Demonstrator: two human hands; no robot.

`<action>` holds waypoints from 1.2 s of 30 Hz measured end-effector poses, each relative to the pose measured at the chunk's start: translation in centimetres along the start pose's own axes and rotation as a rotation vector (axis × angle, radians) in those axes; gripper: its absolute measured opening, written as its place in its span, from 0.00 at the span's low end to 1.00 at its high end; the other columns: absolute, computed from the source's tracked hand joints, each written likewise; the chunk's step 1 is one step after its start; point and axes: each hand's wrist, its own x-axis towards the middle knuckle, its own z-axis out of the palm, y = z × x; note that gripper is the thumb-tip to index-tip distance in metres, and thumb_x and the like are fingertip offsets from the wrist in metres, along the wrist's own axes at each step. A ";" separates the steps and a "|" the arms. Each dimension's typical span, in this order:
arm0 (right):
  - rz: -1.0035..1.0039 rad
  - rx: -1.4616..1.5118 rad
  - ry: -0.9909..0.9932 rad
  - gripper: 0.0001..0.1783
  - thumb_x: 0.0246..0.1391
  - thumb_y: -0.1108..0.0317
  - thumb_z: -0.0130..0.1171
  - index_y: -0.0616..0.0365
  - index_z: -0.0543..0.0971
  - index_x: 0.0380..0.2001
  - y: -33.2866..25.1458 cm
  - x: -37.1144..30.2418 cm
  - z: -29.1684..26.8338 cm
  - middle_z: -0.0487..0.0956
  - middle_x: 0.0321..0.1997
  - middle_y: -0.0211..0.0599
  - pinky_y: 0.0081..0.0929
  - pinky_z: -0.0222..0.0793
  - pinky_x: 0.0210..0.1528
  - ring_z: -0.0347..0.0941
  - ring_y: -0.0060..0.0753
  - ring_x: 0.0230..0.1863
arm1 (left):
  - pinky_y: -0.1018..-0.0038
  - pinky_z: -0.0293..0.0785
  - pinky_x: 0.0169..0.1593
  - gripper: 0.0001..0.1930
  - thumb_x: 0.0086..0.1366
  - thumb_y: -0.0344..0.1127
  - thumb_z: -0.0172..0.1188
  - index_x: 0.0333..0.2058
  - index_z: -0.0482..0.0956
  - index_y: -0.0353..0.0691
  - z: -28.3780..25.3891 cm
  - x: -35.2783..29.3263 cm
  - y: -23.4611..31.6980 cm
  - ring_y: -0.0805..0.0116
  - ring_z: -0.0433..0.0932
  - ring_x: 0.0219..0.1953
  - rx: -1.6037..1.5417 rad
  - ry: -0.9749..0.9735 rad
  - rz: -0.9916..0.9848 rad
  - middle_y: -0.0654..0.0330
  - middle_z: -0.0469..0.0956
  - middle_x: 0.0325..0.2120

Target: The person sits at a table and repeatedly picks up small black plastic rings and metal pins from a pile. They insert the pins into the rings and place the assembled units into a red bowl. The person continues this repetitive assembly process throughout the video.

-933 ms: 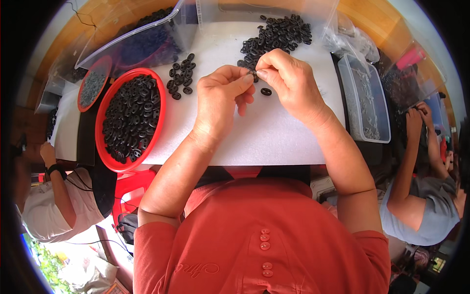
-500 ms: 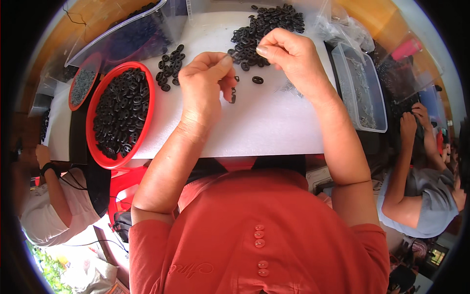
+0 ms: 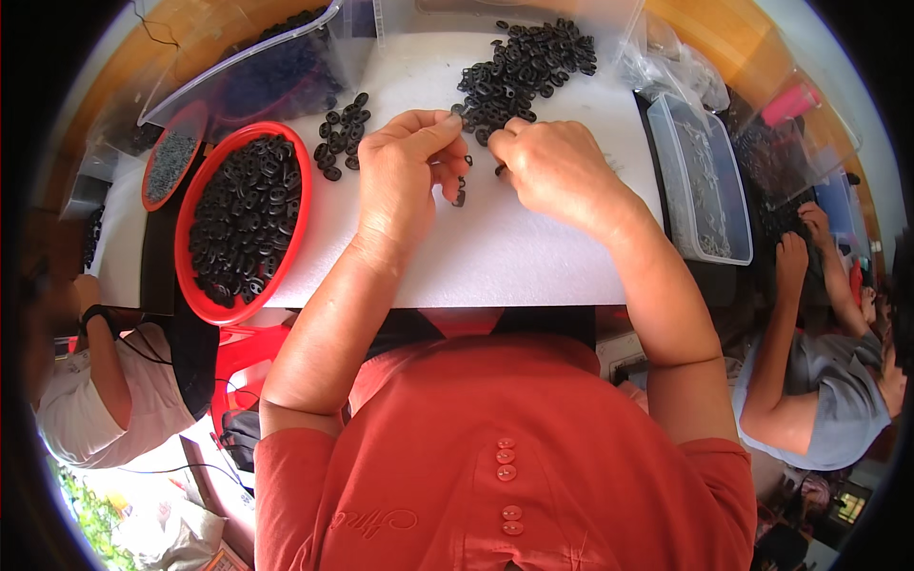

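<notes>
- Touching the fingertips of the right hand (image 3: 557, 167), one black oval (image 3: 500, 170) lies at that hand's left edge, on the side facing the left hand (image 3: 405, 167).
- The right hand is nearer to it; its fingers bend down over the piece, hiding most of it, so I cannot tell the long axis or whether it is pinched.
- The left hand has thumb and forefinger pressed together, while its lower fingers curl around small dark hooks (image 3: 461, 195) that poke out.
- Just beyond both hands, a loose pile (image 3: 533, 71) of black ovals lies on the white counter (image 3: 533, 271); a smaller group (image 3: 341, 136) lies left of the left hand.
- At far left, a red bowl (image 3: 299, 224) is heaped with black ovals; behind it, a small bowl (image 3: 195, 124) holds grey bits.
- At right, a clear tray (image 3: 731, 257) holds small pale parts.
</notes>
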 end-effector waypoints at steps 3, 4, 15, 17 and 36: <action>0.016 0.040 0.001 0.06 0.46 0.71 0.63 0.58 0.78 0.29 -0.3 0.0 0.1 0.79 0.30 0.40 0.41 0.74 0.35 0.78 0.47 0.31 | 0.77 0.67 0.20 0.10 0.64 0.31 0.59 0.36 0.77 0.27 0.0 0.0 0.0 0.70 0.75 0.21 0.000 -0.007 0.003 0.56 0.77 0.23; 0.008 0.064 0.043 0.06 0.46 0.71 0.64 0.59 0.78 0.29 -0.1 0.0 0.5 0.79 0.29 0.37 0.39 0.73 0.33 0.78 0.44 0.30 | 0.77 0.67 0.20 0.10 0.64 0.31 0.59 0.36 0.77 0.27 0.1 -0.1 0.1 0.70 0.75 0.21 0.001 -0.011 0.007 0.56 0.77 0.23; 0.450 1.436 0.174 0.08 0.54 0.73 0.62 0.62 0.80 0.38 1.9 0.8 -2.1 0.81 0.30 0.34 0.17 0.64 0.26 0.76 0.24 0.27 | 0.78 0.67 0.22 0.10 0.62 0.32 0.61 0.37 0.78 0.29 0.8 -0.4 0.0 0.71 0.75 0.22 0.044 -0.061 -0.035 0.58 0.78 0.24; 0.458 1.471 0.173 0.08 0.55 0.73 0.61 0.63 0.80 0.38 1.9 0.8 -2.2 0.81 0.31 0.35 0.18 0.65 0.26 0.77 0.25 0.28 | 0.78 0.67 0.22 0.10 0.62 0.32 0.62 0.37 0.78 0.29 0.8 -0.4 0.0 0.72 0.75 0.22 0.042 -0.057 -0.036 0.58 0.78 0.23; 0.391 1.322 0.240 0.07 0.54 0.73 0.62 0.62 0.81 0.37 0.8 0.9 -1.9 0.82 0.30 0.33 0.17 0.66 0.26 0.78 0.24 0.29 | 0.78 0.67 0.21 0.08 0.64 0.29 0.58 0.36 0.77 0.27 1.0 -0.7 0.2 0.72 0.74 0.21 0.070 -0.051 -0.007 0.56 0.77 0.24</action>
